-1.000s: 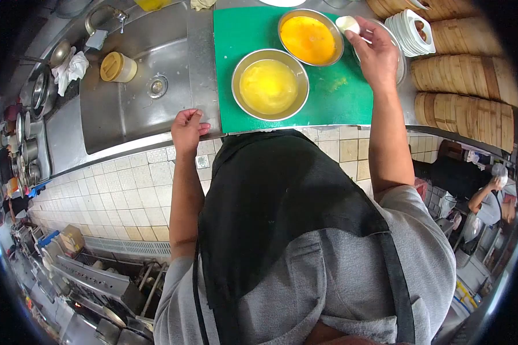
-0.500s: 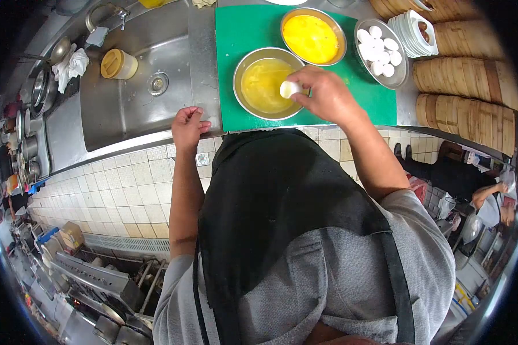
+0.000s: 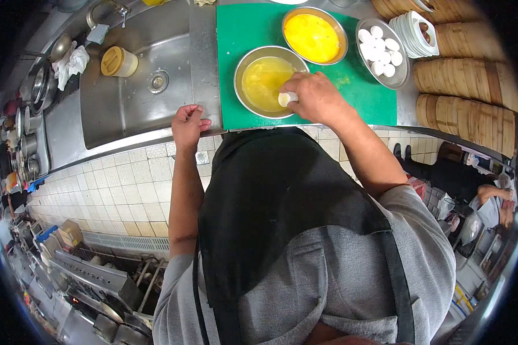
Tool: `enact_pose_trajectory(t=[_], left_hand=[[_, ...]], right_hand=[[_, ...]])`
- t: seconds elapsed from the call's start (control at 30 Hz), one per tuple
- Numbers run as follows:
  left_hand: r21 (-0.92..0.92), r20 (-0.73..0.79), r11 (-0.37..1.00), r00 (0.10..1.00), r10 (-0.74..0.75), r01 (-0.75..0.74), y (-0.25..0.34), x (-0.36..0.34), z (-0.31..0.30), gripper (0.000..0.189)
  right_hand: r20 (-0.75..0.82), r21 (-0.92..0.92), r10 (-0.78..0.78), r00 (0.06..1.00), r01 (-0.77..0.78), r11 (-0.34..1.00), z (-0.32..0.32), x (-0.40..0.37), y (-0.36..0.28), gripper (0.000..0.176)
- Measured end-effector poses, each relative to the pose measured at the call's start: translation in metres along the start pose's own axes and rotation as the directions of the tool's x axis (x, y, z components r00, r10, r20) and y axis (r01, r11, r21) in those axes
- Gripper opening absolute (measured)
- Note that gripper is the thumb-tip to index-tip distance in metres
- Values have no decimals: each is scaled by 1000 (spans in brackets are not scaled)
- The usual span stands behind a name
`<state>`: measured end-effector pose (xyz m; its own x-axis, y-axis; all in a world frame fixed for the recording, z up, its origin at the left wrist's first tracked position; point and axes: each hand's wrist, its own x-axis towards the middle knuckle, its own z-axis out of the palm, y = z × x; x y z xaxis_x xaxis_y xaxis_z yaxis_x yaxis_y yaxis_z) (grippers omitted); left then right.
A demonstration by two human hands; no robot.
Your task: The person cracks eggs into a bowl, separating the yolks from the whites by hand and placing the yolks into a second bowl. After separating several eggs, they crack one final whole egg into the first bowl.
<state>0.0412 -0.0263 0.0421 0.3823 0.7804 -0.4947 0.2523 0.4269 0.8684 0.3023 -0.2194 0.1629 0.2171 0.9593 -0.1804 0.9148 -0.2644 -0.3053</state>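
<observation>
My right hand (image 3: 315, 98) holds a white egg (image 3: 284, 99) against the near right rim of a steel bowl (image 3: 248, 60) of pale yellow liquid egg. That bowl stands on a green cutting board (image 3: 362, 92). Behind it a second steel bowl (image 3: 313, 35) holds deeper yellow egg. A steel dish of several white eggs (image 3: 381, 50) sits to the right of it. My left hand (image 3: 188, 125) rests curled on the steel counter edge beside the sink (image 3: 132, 103), holding nothing.
A yellow-lidded container (image 3: 118, 62) lies in the sink near the drain. Stacked bamboo steamers (image 3: 469, 75) and small white dishes (image 3: 415, 31) fill the right side. Pots and a cloth (image 3: 69, 64) crowd the far left. Another person (image 3: 492, 204) works at lower right.
My right hand took an egg from the dish at the right, brought it left over the near bowl, then lowered it to the bowl's rim. My left hand stayed put.
</observation>
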Motion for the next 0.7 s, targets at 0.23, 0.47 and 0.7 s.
enact_pose_trajectory(t=[0.23, 0.47, 0.7], left_hand=[[-3, 7, 1000, 1000, 8, -8, -2, 2, -1, 22], [10, 6, 1000, 1000, 1, -1, -4, 3, -2, 22], [-5, -1, 1000, 1000, -8, 8, -2, 1, 0, 21]], right_hand=[[65, 13, 30, 997, -30, 999, -6, 2, -7, 27], [81, 36, 40, 996, -43, 998, -4, 4, -10, 26], [81, 51, 56, 995, -60, 997, -2, 8, -13, 27]])
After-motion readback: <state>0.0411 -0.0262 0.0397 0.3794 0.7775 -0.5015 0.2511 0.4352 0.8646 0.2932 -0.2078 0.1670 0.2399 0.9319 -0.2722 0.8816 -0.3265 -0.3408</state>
